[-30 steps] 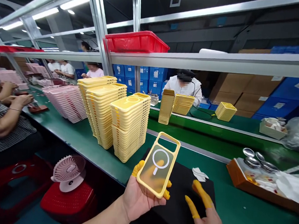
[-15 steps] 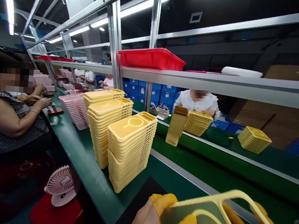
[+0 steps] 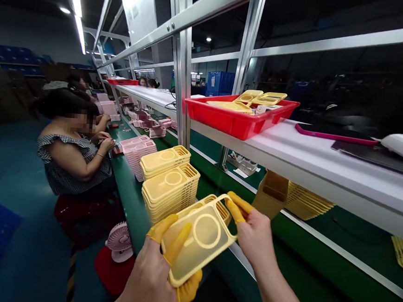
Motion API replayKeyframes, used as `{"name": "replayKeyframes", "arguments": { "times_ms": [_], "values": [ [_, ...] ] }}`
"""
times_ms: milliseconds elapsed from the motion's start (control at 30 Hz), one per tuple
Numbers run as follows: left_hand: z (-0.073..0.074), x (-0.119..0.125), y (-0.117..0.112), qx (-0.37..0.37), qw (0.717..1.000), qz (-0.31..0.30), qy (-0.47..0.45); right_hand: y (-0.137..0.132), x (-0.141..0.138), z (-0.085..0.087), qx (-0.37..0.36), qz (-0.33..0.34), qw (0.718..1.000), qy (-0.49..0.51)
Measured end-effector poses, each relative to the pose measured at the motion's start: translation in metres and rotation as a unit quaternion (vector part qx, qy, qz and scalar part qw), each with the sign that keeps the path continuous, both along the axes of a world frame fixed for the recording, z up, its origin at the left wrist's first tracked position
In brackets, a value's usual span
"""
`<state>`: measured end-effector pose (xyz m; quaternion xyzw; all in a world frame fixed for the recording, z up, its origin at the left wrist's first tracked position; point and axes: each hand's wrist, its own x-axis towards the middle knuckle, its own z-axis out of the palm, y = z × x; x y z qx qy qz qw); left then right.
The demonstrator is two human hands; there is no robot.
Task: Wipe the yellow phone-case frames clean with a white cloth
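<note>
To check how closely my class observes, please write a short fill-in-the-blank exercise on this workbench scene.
The left hand and right hand hold a phone case with a ____ rim.
The plastic tray on the shelf is ____.
The desk fan beside the bench is ____.

Missing words: yellow; red; pink.
</note>
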<state>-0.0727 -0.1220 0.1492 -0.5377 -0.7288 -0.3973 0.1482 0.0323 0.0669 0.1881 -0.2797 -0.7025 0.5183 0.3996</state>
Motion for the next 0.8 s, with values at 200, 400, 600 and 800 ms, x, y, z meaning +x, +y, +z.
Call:
{"name": "replayKeyframes", "arguments": {
  "times_ms": [200,400,600,800],
  "values": [
    [0.014,-0.021,0.007,-0.011,0.997,0.020,0.079,0.022,-0.034,-0.006,0.018,-0.029,0.991,-0.127],
    [0.011,-0.033,0.005,-0.058,0.998,0.010,0.026,0.023,-0.038,-0.015,0.039,-0.058,0.986,-0.152],
    [0.008,-0.048,-0.004,-0.156,0.983,-0.100,0.011,0.019,-0.044,-0.003,0.052,-0.118,0.969,-0.211],
    [-0.006,-0.077,0.006,-0.130,0.971,-0.200,0.026,0.008,-0.047,0.000,-0.009,-0.135,0.965,-0.224]
  ]
}}
